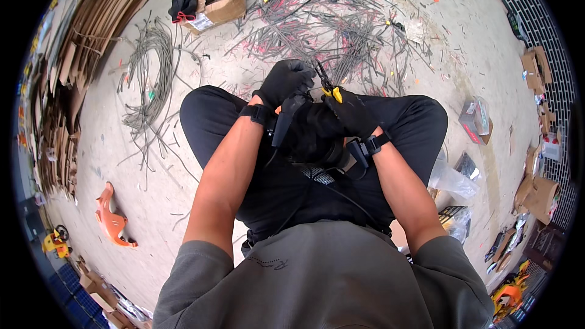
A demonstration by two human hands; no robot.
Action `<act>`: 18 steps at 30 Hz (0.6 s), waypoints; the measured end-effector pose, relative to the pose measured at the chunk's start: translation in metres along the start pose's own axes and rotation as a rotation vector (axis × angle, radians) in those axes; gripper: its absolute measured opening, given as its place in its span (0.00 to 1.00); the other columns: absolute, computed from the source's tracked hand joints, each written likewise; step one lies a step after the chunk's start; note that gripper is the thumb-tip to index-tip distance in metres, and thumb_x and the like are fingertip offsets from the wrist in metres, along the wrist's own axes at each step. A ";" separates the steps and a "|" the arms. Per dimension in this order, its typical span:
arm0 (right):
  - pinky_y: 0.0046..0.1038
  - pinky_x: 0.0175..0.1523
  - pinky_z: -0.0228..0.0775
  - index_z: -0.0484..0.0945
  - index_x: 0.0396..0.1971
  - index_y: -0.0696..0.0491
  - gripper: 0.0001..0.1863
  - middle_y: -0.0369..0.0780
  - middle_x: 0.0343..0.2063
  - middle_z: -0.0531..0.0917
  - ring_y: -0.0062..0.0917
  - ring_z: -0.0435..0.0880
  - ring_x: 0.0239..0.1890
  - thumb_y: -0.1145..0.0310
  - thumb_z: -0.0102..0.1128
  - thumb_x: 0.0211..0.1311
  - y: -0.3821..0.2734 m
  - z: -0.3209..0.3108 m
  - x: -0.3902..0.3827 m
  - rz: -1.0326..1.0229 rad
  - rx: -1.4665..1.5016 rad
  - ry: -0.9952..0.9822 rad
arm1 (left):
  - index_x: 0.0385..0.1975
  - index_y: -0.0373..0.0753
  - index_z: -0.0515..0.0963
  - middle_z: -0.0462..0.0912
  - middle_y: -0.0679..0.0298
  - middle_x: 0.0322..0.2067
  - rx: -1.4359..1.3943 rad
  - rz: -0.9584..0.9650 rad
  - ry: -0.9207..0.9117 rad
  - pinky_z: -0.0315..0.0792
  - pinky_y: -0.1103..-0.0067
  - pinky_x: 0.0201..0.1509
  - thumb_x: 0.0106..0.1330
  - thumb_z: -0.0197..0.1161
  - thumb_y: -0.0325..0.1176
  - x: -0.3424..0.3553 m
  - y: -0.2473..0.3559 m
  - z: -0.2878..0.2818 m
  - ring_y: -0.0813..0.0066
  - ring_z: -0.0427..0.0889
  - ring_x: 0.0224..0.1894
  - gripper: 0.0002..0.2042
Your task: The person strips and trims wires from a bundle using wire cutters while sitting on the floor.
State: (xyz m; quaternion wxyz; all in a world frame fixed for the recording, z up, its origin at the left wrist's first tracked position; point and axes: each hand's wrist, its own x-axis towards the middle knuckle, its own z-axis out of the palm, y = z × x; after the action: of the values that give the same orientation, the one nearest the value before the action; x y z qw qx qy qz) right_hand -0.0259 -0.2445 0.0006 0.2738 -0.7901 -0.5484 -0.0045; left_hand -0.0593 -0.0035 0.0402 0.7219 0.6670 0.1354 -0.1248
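Here, yellow-handled dark metal pliers (328, 84) are gripped in the black-gloved right hand (351, 113), presumably so the tips (319, 66) are kept free, beside the black-gloved left hand (284, 81), curled, any contents indiscernible.

Right hand (352, 113) holds yellow-handled pliers (330, 89); left hand (284, 79) near, its grip unclear.

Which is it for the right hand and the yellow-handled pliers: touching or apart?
Touching: the head view shows the right hand gripping the pliers by their handles.
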 end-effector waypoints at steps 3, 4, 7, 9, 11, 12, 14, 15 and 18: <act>0.36 0.48 0.69 0.77 0.47 0.57 0.15 0.49 0.41 0.75 0.41 0.75 0.44 0.73 0.54 0.60 -0.001 0.001 0.000 0.015 0.007 0.003 | 0.35 0.32 0.80 0.82 0.64 0.26 -0.039 0.000 -0.004 0.72 0.84 0.29 0.63 0.60 0.30 0.001 -0.001 0.000 0.82 0.79 0.25 0.08; 0.36 0.48 0.69 0.77 0.46 0.57 0.14 0.49 0.40 0.75 0.41 0.75 0.44 0.72 0.54 0.60 -0.001 0.001 0.001 0.025 0.015 0.000 | 0.35 0.32 0.80 0.82 0.63 0.26 -0.052 0.000 -0.012 0.72 0.84 0.30 0.63 0.60 0.30 0.001 -0.001 0.000 0.82 0.79 0.26 0.08; 0.36 0.48 0.69 0.78 0.45 0.57 0.14 0.49 0.41 0.75 0.41 0.75 0.45 0.72 0.54 0.61 0.000 0.000 0.001 0.023 0.000 -0.017 | 0.35 0.31 0.80 0.83 0.63 0.27 -0.132 0.003 -0.030 0.72 0.84 0.31 0.64 0.59 0.31 0.005 -0.005 0.000 0.82 0.79 0.27 0.09; 0.36 0.48 0.69 0.78 0.45 0.57 0.13 0.49 0.41 0.75 0.41 0.75 0.45 0.71 0.54 0.61 -0.002 -0.001 0.002 0.084 0.052 -0.034 | 0.35 0.31 0.80 0.82 0.63 0.27 -0.050 0.035 -0.017 0.72 0.84 0.32 0.63 0.59 0.30 0.004 -0.005 -0.002 0.81 0.79 0.27 0.09; 0.36 0.48 0.69 0.78 0.44 0.57 0.13 0.49 0.42 0.75 0.41 0.75 0.45 0.71 0.54 0.62 -0.002 -0.001 0.001 0.114 0.068 -0.044 | 0.35 0.31 0.80 0.82 0.63 0.27 0.015 0.050 -0.015 0.72 0.83 0.32 0.63 0.59 0.30 0.003 -0.003 -0.002 0.81 0.79 0.27 0.08; 0.36 0.48 0.69 0.78 0.44 0.57 0.12 0.49 0.42 0.75 0.41 0.75 0.45 0.71 0.54 0.62 -0.002 -0.001 0.001 0.110 0.058 -0.051 | 0.35 0.31 0.80 0.82 0.64 0.27 0.037 0.049 -0.016 0.73 0.83 0.32 0.63 0.59 0.30 0.004 -0.005 -0.004 0.81 0.78 0.27 0.08; 0.36 0.48 0.69 0.78 0.44 0.57 0.12 0.49 0.42 0.75 0.41 0.75 0.45 0.71 0.54 0.62 -0.001 0.001 0.002 0.093 0.043 -0.055 | 0.35 0.31 0.80 0.82 0.64 0.26 0.030 0.062 -0.021 0.73 0.83 0.32 0.63 0.60 0.29 0.004 -0.009 -0.005 0.81 0.78 0.27 0.08; 0.36 0.48 0.69 0.78 0.44 0.57 0.12 0.49 0.42 0.75 0.41 0.75 0.45 0.71 0.54 0.62 -0.001 0.001 0.002 0.080 0.038 -0.051 | 0.35 0.31 0.80 0.82 0.64 0.26 0.004 0.076 -0.025 0.73 0.83 0.32 0.63 0.60 0.29 0.004 -0.010 -0.005 0.81 0.78 0.26 0.08; 0.36 0.48 0.69 0.78 0.44 0.57 0.12 0.49 0.42 0.75 0.41 0.75 0.45 0.71 0.53 0.62 -0.001 0.000 0.002 0.098 0.057 -0.075 | 0.35 0.31 0.81 0.81 0.65 0.25 -0.063 0.047 -0.015 0.72 0.83 0.30 0.63 0.60 0.28 0.003 -0.010 -0.002 0.82 0.77 0.25 0.07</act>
State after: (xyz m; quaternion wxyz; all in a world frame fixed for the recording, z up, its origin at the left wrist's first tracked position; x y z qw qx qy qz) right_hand -0.0263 -0.2426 0.0018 0.2751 -0.8075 -0.5190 0.0541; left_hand -0.0603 -0.0025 0.0293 0.7462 0.6461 0.1183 -0.1083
